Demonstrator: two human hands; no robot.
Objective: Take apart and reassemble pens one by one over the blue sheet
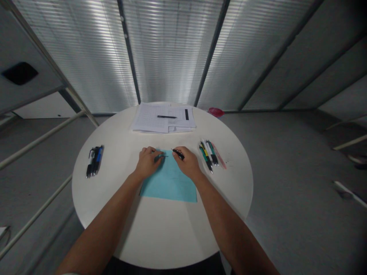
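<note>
Both my hands rest over the far edge of a light blue sheet [169, 183] on a round white table [160, 229]. My left hand [147, 162] is closed around a small dark part, likely a pen piece, its tip pointing right. My right hand [187, 163] pinches a black pen [178, 153] that points up and left. The two hands are a few centimetres apart.
Several dark and blue pens [94, 160] lie at the table's left. Several coloured pens [211, 154] lie at its right. A stack of printed papers [163, 118] with a black pen [166, 117] on top sits at the far edge. A red object [216, 111] lies beyond.
</note>
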